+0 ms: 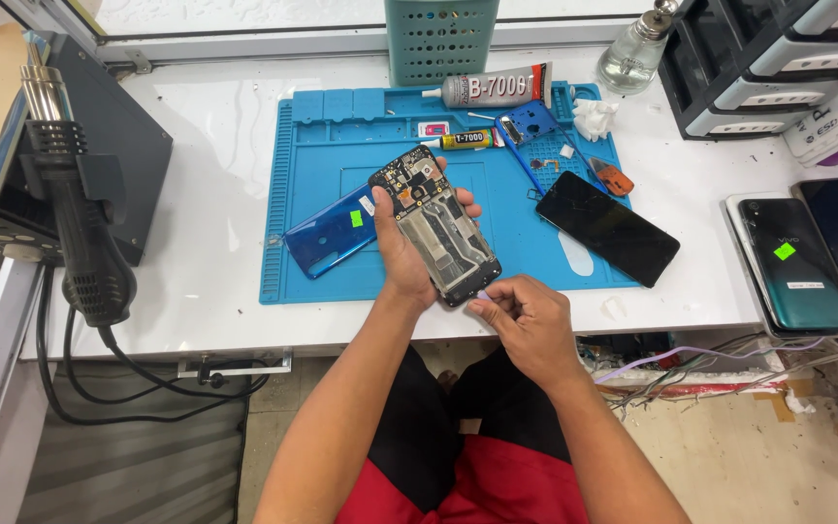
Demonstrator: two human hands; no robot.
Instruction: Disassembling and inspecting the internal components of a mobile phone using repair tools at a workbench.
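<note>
Gripping an opened phone (435, 223), the left hand (402, 254) hovers over a blue mat (341, 146) on a white bench (215, 126); right hand (526, 320) fingers pinched together.

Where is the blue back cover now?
The blue back cover lies on the blue mat's left part, just left of the left hand holding the opened phone.

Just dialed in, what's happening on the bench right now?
A person's left hand holds an opened phone, back removed, above the blue work mat. The right hand pinches at the phone's lower edge. The blue back cover and a black screen panel lie on the mat.
</note>
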